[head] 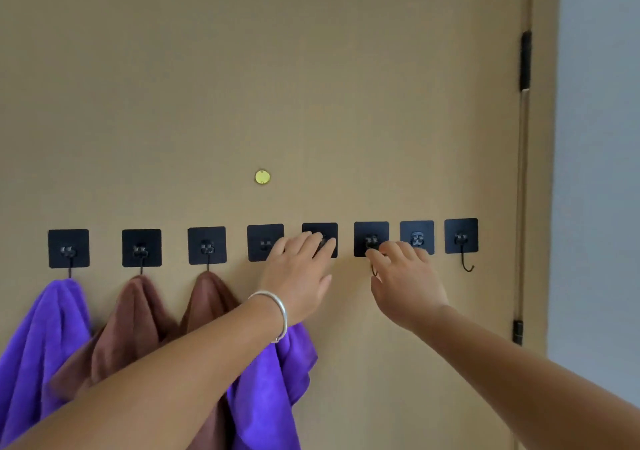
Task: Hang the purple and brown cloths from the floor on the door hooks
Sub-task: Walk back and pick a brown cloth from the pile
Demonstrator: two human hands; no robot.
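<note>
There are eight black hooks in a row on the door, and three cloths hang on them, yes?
Not quite. The head view shows eight black hooks on the door, but four cloths hang: purple, brown, brown, purple.

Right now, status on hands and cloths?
Left hand open at fifth hook. Right hand open by sixth hook. Four cloths hung. Nothing blocking.

Two hands reach toward a row of black hooks (461, 236) on a tan door (311, 86); the left hand (299, 269) and right hand (405, 280) have extended fingers. Purple cloths (41, 339) and brown cloths (135, 318) hang at left.
</note>
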